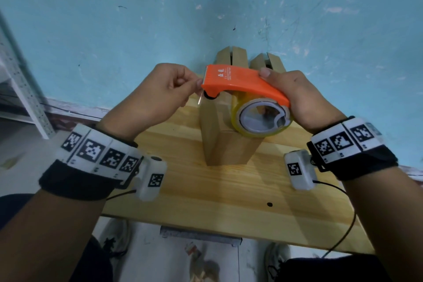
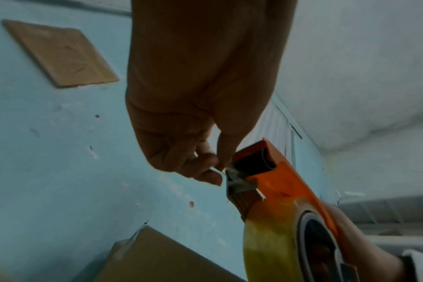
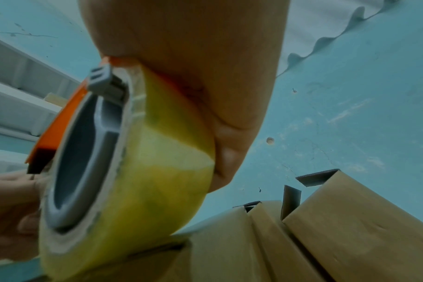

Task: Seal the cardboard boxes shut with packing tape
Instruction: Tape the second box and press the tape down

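My right hand (image 1: 295,94) grips an orange tape dispenser (image 1: 238,82) loaded with a yellowish clear tape roll (image 1: 261,117), held above a tall cardboard box (image 1: 226,144) on the wooden table (image 1: 217,190). At the dispenser's toothed front end, my left hand (image 1: 160,91) pinches the free end of the tape (image 2: 217,170) between thumb and fingertips. In the left wrist view the dispenser (image 2: 278,177) shows its black roller and serrated blade. The roll (image 3: 138,171) fills the right wrist view, with my right hand (image 3: 205,76) wrapped over it.
Two more cardboard boxes (image 1: 231,57) (image 1: 270,62) with unsealed top flaps stand behind against the blue wall; in the right wrist view their open flaps (image 3: 290,202) show. A white metal shelf (image 1: 20,89) stands at the left. A cable (image 1: 343,231) trails off the table's right front.
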Demonstrator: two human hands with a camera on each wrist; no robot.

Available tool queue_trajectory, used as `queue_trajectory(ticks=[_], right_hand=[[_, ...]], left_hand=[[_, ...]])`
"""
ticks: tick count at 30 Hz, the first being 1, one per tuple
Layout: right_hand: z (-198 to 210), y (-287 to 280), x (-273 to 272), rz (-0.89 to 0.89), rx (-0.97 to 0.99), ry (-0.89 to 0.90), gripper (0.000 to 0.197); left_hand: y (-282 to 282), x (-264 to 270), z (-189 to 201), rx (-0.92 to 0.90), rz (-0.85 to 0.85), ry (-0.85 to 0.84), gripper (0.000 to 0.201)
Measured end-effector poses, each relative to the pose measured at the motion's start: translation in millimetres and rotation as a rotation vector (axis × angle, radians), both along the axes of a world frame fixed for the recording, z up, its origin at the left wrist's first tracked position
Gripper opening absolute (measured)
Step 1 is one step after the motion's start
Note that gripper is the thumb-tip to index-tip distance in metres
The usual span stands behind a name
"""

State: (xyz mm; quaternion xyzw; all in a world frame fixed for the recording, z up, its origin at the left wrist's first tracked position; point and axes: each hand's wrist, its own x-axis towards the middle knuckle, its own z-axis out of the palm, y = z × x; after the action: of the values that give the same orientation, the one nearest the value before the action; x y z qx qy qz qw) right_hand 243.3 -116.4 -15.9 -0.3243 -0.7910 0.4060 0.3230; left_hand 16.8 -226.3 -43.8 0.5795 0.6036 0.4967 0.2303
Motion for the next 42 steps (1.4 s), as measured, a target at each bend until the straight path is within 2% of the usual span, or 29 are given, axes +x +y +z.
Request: queue_trajectory(ticks=[3,7,9,11,13,16,17,19,22,26,29,33,36,39,42], right_hand=[[0.1,-0.8,0.0,0.014,0.006,-0.003,0.074],[0.2,-1.3,0.4,0.008,0.003,-0.002,0.066],[-0.7,-1.7,0.7,0.018,0.0,0.001,0.068],[-0.9,-1.2,0.8,0.009,0.002,0.003,0.069],[-1.2,-0.6,0.6,-0.01,0.003,0.011,0.067],[-2.3,1.3,2.0,-0.024,-0.004,0.021,0.061],[-2.4,1.2,2.4,-0.028,-0.005,0.022,0.056],[-3.0,1.1,2.8,-0.031,-0.007,0.031,0.052],[-3.2,1.2,2.8,-0.022,-0.016,0.046,0.054],[-3.8,2.7,2.7,-0.015,-0.003,0.04,0.057],[-0.9,4.9,4.6,0.03,0.009,0.001,0.066],[15.9,9.5,13.9,0.062,-0.045,0.013,0.045],[20.2,12.5,21.4,0.108,-0.079,0.026,0.044],[17.6,13.4,25.2,0.108,-0.097,0.032,0.053],[13.6,16.5,31.4,0.109,-0.127,0.04,0.049]], left_hand=[[0.3,1.6,0.1,0.051,0.017,0.026,0.021],[0.5,-2.2,0.7,0.126,0.035,0.068,0.016],[0.4,-2.6,0.3,0.146,0.035,0.103,0.015],[1.4,-1.2,-1.8,0.149,0.029,0.051,0.013],[5.4,3.2,-6.6,0.101,0.011,-0.172,0.013],[9.2,10.5,-11.8,-0.157,-0.139,-0.761,0.017],[9.3,11.4,-12.7,-0.244,-0.208,-0.879,0.021],[7.8,11.5,-13.2,-0.344,-0.316,-0.967,0.018],[5.5,11.6,-11.5,-0.378,-0.381,-0.97,0.011],[5.2,8.0,-12.5,-0.385,-0.298,-0.873,0.009],[4.8,5.2,-12.4,-0.368,-0.281,-0.919,0.021],[-1.9,17.4,-12.4,-0.35,-0.326,-0.998,0.035],[-2.3,24.3,-15.2,-0.333,-0.3,-0.99,0.044],[1.4,24.1,-14.3,-0.314,-0.283,-0.971,0.047],[-0.2,25.2,-13.9,-0.318,-0.293,-0.942,0.045]])
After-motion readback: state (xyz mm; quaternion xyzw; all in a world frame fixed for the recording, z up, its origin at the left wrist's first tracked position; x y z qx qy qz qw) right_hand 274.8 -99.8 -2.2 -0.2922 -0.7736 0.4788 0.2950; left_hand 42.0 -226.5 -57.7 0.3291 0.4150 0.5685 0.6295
